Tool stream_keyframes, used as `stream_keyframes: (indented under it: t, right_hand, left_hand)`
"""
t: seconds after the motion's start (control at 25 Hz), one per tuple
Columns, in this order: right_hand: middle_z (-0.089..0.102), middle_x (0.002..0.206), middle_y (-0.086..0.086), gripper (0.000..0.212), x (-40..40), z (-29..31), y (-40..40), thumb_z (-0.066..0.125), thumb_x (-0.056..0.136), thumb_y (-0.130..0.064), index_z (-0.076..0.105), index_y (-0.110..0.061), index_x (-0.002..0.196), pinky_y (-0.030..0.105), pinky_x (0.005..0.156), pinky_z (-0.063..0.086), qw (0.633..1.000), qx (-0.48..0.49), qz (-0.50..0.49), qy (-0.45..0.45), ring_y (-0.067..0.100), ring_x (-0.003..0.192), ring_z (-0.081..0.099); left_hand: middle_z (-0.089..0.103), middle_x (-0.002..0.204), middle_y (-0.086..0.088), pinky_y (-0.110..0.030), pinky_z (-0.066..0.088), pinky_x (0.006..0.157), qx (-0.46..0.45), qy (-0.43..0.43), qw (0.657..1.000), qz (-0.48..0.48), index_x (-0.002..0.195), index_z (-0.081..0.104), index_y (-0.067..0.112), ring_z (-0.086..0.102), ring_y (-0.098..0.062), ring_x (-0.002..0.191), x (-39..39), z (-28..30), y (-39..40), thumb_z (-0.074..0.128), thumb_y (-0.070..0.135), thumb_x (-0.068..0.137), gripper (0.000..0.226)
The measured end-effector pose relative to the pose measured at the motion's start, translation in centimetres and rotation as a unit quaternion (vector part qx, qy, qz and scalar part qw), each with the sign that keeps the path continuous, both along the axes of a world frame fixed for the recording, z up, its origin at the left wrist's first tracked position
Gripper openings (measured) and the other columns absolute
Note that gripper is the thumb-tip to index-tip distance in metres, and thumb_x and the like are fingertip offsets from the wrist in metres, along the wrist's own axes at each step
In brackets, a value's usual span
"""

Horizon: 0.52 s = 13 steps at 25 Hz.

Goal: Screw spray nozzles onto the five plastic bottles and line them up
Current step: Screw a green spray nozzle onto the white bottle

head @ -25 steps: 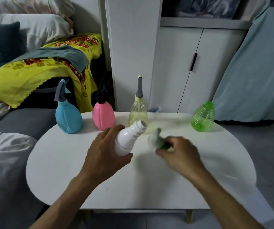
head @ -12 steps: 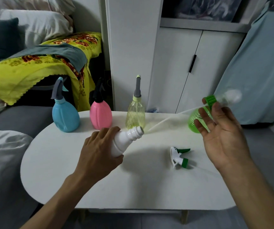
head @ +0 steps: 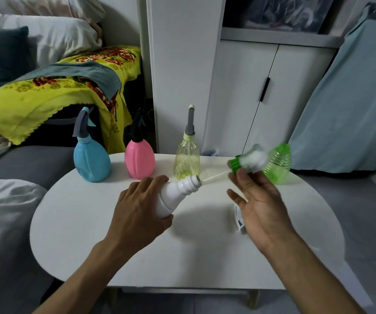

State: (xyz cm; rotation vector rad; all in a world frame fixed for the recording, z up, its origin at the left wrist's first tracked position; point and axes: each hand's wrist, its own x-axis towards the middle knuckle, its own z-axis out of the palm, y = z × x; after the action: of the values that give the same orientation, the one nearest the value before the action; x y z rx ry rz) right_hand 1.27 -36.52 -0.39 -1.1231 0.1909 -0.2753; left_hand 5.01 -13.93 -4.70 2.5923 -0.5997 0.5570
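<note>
While your left hand (head: 137, 214) wraps its fingers closed around a smooth, glossy white bottle (head: 175, 196), tilted with its threaded open neck pointing up and right, your right hand (head: 258, 207) holds a spray nozzle (head: 249, 160) at the fingertips, palm open toward you. That nozzle has a ribbed green collar and a blurred white head; its thin pale tube slants down, tip just at the white bottle's mouth. Both hover over a matte white oval table (head: 205, 257), whose near half lies bare. Along its far edge stand a blue bottle (head: 91, 160), a pink bottle (head: 139, 159) and a clear yellowish bottle (head: 187, 158), all capped with nozzles, then a ridged translucent green bottle (head: 278, 165), uncapped, near the right edge. Another white nozzle (head: 238, 219) peeks from behind your right palm.
</note>
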Motion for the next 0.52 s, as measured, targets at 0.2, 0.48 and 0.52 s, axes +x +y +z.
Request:
stream_keyframes:
  t: [0.2,0.48,0.52]
  right_hand:
    - [0.076,0.097,-0.011,0.037,-0.4,-1.8,2.2,0.078,0.06,-0.042,0.079,-0.029,0.095,0.035,0.085,0.044,0.988,-0.12,0.083,0.04,0.008,0.092,0.061]
    - [0.077,0.098,-0.012,0.072,-0.2,-1.3,0.3,0.072,0.045,-0.082,0.074,-0.04,0.103,0.029,0.079,0.052,0.916,-0.35,0.144,0.134,0.004,0.099,0.067]
    - [0.072,0.116,-0.008,0.092,-0.1,-1.4,0.0,0.068,0.045,-0.087,0.064,-0.038,0.122,0.034,0.088,0.052,0.891,-0.406,0.139,0.147,0.009,0.111,0.063]
  left_hand:
    - [0.066,0.108,-0.005,-0.039,0.049,0.074,0.009,-0.014,1.0,-0.009,0.12,0.06,0.015,0.061,-0.028,0.086,-0.6,0.3,0.0,0.088,0.034,0.054,0.074]
    - [0.066,0.111,-0.009,-0.046,0.051,0.085,0.083,-0.058,0.995,-0.017,0.12,0.063,0.012,0.062,-0.034,0.098,-0.9,1.4,1.2,0.09,0.028,0.053,0.074]
    - [0.067,0.111,-0.01,-0.047,0.051,0.085,0.091,-0.062,0.994,-0.019,0.12,0.064,0.012,0.063,-0.034,0.099,-0.9,1.5,1.3,0.091,0.028,0.053,0.074]
